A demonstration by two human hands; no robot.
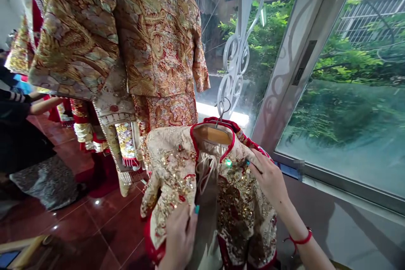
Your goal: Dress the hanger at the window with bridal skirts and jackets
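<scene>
A small cream and gold sequinned jacket (172, 168) with red trim hangs on a wooden hanger (212, 134) in front of me. My left hand (179, 236) grips the left front panel low down, fingers curled round its edge. My right hand (268, 177) rests on the right front panel near the collar, fingers closed on the fabric. A red string is tied round my right wrist. The jacket front is parted, showing its lining and white ties.
A large gold embroidered jacket and skirt (152, 42) hang on a stand behind. A window (341, 93) with a white frame and a white curled metal ornament (236, 59) runs along the right. Another person in dark clothes (19, 126) stands at left on the red tiled floor (104, 223).
</scene>
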